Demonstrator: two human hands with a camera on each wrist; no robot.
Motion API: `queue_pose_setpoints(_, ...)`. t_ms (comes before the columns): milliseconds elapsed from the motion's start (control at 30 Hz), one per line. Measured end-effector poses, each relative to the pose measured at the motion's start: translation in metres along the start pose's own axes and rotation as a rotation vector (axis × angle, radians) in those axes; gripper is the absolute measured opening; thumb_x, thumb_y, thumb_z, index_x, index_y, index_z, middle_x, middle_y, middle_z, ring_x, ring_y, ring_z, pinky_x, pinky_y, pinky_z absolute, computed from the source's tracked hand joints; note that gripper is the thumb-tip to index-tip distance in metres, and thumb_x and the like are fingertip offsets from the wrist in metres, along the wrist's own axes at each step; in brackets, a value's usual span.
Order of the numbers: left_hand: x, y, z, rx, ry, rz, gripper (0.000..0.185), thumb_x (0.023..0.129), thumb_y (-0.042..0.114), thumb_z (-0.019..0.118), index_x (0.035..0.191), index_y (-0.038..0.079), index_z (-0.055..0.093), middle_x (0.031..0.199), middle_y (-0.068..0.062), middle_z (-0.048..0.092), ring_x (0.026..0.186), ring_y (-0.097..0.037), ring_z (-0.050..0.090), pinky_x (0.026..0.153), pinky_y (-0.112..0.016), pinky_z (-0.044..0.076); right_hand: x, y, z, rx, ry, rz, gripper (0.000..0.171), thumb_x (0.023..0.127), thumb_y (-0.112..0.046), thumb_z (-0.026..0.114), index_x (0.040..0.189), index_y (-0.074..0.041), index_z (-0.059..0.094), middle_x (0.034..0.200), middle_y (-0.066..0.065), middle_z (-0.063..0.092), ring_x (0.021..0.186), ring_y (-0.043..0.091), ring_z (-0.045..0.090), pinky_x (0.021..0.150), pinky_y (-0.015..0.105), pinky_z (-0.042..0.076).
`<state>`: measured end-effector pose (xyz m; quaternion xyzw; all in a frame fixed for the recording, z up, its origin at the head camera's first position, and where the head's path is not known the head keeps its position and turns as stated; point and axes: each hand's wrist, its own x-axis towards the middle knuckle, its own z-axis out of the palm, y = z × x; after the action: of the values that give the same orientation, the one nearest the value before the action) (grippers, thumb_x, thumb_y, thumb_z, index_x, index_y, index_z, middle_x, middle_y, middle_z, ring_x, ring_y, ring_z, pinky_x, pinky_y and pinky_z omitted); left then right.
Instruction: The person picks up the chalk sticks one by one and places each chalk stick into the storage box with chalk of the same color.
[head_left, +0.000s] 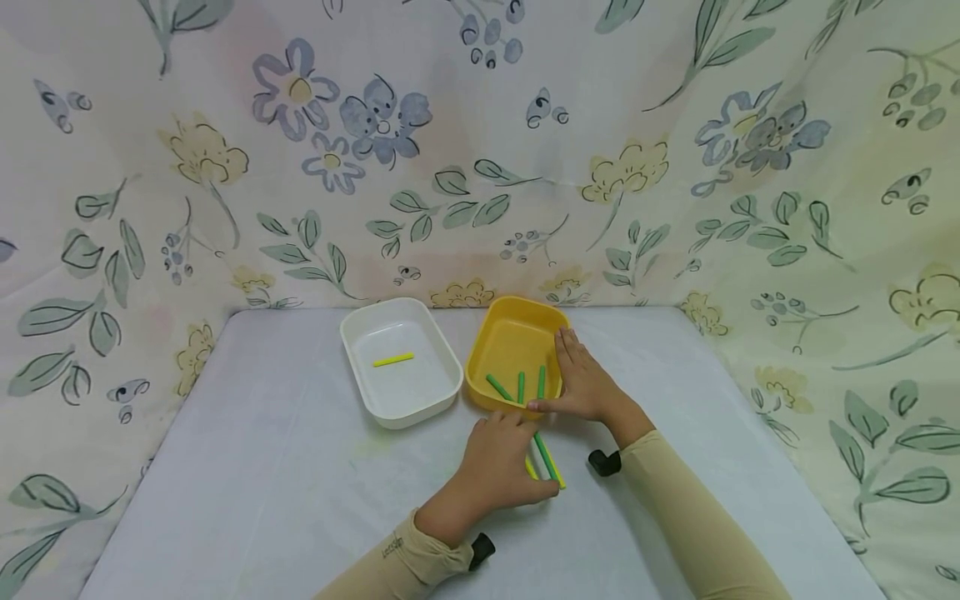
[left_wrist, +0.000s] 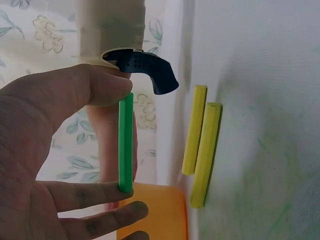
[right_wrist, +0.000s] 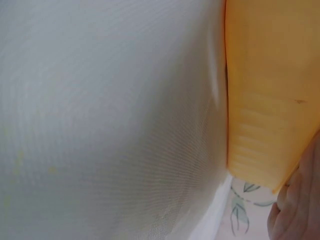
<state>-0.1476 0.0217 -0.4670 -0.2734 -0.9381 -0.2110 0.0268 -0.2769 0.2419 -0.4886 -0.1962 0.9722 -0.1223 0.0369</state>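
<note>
My left hand (head_left: 495, 462) pinches a slim green stick (left_wrist: 126, 142) by its two ends, between thumb and forefinger, with the other fingers stretched out. Below that stick, two yellow sticks (left_wrist: 206, 155) lie side by side on the cloth, in front of the yellow tray (head_left: 517, 333). My right hand (head_left: 588, 383) rests on the tray's near right corner, its fingers extended along the right rim and the thumb against the near rim. Inside the tray lie three green sticks (head_left: 521, 386) near its front. The right wrist view shows the tray's outer wall (right_wrist: 270, 100) and part of the fingers (right_wrist: 295, 210).
A white tray (head_left: 390, 333) stands left of the yellow one, holding a single yellow stick (head_left: 393, 360). White cloth (head_left: 262, 467) with faint green and yellow smudges covers the table. A floral curtain (head_left: 420, 242) hangs behind both trays.
</note>
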Motion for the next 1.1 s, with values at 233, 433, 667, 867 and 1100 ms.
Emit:
queue_pose_setpoints(233,-0.003,-0.001,-0.008,-0.018,0.039,0.000,0.089,0.078,0.062,0.082,0.151,0.017,0.061,0.138,-0.004,0.070,0.114,-0.023,0.061,0.090,-0.047,0.055,0.000,-0.001,-0.001,0.001,0.005,-0.012,0.145,0.077,-0.089,0.065,0.169,0.002,-0.001,0.179,0.019,-0.005,0.167,0.034,-0.003,0.134,0.054,0.013)
queue_pose_setpoints(433,-0.004,-0.001,-0.013,-0.007,0.061,-0.006,0.087,0.077,0.063,0.081,0.149,0.019,0.063,0.125,-0.001,0.071,0.108,-0.020,0.061,0.087,-0.042,0.054,-0.001,-0.001,-0.002,0.004,0.005,-0.018,0.144,0.078,-0.087,0.066,0.169,0.002,-0.001,0.179,0.019,-0.005,0.167,0.034,-0.004,0.134,0.054,0.013)
queue_pose_setpoints(667,-0.004,-0.003,-0.013,-0.007,0.090,-0.009,0.081,0.077,0.061,0.081,0.144,0.018,0.068,0.119,-0.001,0.072,0.106,-0.020,0.062,0.085,-0.041,0.055,-0.002,-0.002,-0.002,0.003,-0.001,-0.017,0.143,0.079,-0.087,0.066,0.169,0.002,-0.001,0.179,0.019,-0.005,0.167,0.035,-0.003,0.134,0.055,0.013)
queue_pose_setpoints(867,-0.004,-0.005,-0.015,-0.008,0.109,-0.013,0.076,0.079,0.060,0.081,0.140,0.017,0.071,0.118,-0.001,0.072,0.108,-0.021,0.063,0.087,-0.043,0.056,-0.002,-0.003,-0.003,0.012,-0.002,-0.018,0.143,0.079,-0.086,0.068,0.169,0.003,0.000,0.179,0.020,-0.004,0.167,0.036,-0.003,0.133,0.057,0.014)
queue_pose_setpoints(1100,0.000,-0.010,-0.018,0.011,0.128,-0.027,0.069,0.078,0.062,0.080,0.126,0.013,0.076,0.109,0.000,0.072,0.099,-0.020,0.065,0.083,-0.041,0.056,-0.003,-0.001,-0.004,0.007,0.004,-0.031,0.143,0.079,-0.087,0.066,0.168,0.004,0.001,0.178,0.021,-0.004,0.167,0.038,-0.002,0.133,0.057,0.015)
